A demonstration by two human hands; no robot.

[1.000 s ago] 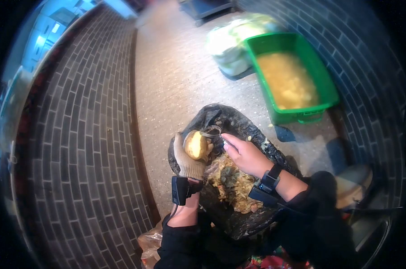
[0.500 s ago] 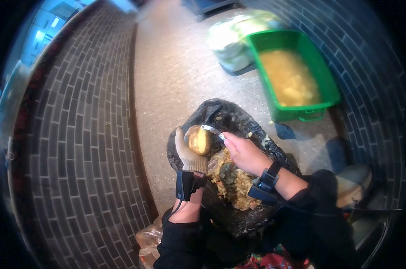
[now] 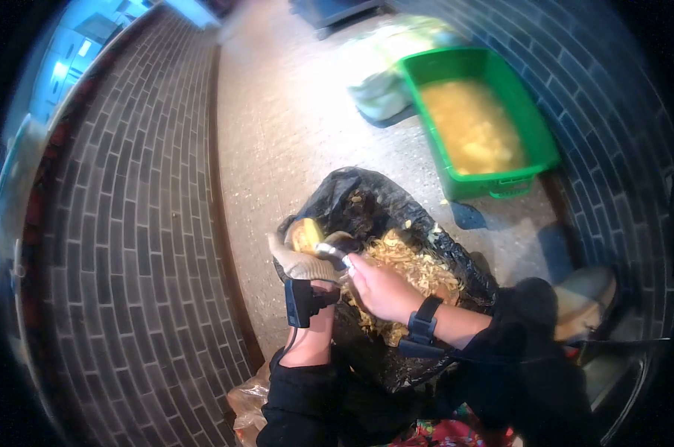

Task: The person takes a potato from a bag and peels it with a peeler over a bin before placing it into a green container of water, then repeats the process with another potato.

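Observation:
My left hand [image 3: 303, 262], in a light knitted glove, holds a partly peeled potato [image 3: 305, 236] over the left edge of a black plastic bag [image 3: 344, 184]. A yellow peeled strip shows on the potato, with brown skin beside it. My right hand [image 3: 385, 289] is bare and closed round a metal peeler [image 3: 329, 251], whose head is at the potato's lower right side. Peelings [image 3: 407, 261] lie heaped in the bag below my hands. Both wrists carry black strapped devices.
A green bin [image 3: 542, 149] with peeled potatoes in cloudy water [image 3: 475, 130] stands on the floor at the upper right. Beside it is a pale full bag [image 3: 381, 89]. Brick walls run along both sides. A shoe [image 3: 584, 302] is at the right.
My left hand and the potato have moved left and tilted. My right hand has drawn the peeler down and left, uncovering more of the peelings. The view has shifted slightly.

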